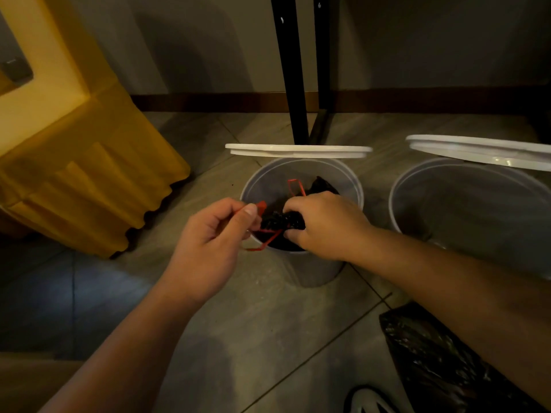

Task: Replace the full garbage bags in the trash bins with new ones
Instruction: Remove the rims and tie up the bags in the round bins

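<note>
Two bare hands meet over a small grey bin (pixel 313 272), its white lid (pixel 298 151) raised just beyond them. The left hand (pixel 208 234) has its grip pinching a red drawstring (pixel 269 232) between thumb and finger. Just right of it, the right hand (pixel 322 225) has its grip curled round the bunched black bag (pixel 278 220) inside the bin. Farther right stands a second open bin (pixel 477 204). A crumpled black sack (pixel 441 368) lies on the floor under the right forearm.
</note>
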`<state>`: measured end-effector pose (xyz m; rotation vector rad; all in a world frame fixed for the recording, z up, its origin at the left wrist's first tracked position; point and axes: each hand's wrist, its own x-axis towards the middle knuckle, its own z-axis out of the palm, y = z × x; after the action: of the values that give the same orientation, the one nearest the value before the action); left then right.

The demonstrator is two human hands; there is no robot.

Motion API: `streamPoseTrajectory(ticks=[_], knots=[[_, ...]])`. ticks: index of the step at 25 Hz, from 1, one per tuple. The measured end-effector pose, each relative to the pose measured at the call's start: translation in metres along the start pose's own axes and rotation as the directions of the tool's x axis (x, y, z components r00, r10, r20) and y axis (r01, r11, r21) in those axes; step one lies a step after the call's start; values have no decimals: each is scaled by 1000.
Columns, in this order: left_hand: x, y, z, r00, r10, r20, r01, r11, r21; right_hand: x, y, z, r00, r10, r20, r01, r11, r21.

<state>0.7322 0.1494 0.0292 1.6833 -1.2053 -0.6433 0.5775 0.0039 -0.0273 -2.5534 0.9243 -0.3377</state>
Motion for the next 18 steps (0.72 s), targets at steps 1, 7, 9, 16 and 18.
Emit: streamPoseTrajectory(ticks=[1, 7, 9, 16, 18], knots=[[0, -5, 3, 998, -57, -15, 56, 998, -14, 0, -2, -2, 1000, 8, 11, -9, 996, 87], [14, 26, 28, 973, -226, -40, 181, 865, -468, -6, -36, -48, 966, -38, -256, 158, 871, 466], [19, 42, 24, 970, -242, 4, 200, 791, -578, -9, -51, -75, 948, -71, -310, 229, 827, 513], [26, 77, 2, 958, -222, 183, 287, 691, -664, -27, -80, -115, 927, -320, -193, 359, 906, 223], [28, 77, -5, 972, -141, 187, 227, 757, -612, -29, -79, -117, 923, -328, -201, 368, 905, 215]])
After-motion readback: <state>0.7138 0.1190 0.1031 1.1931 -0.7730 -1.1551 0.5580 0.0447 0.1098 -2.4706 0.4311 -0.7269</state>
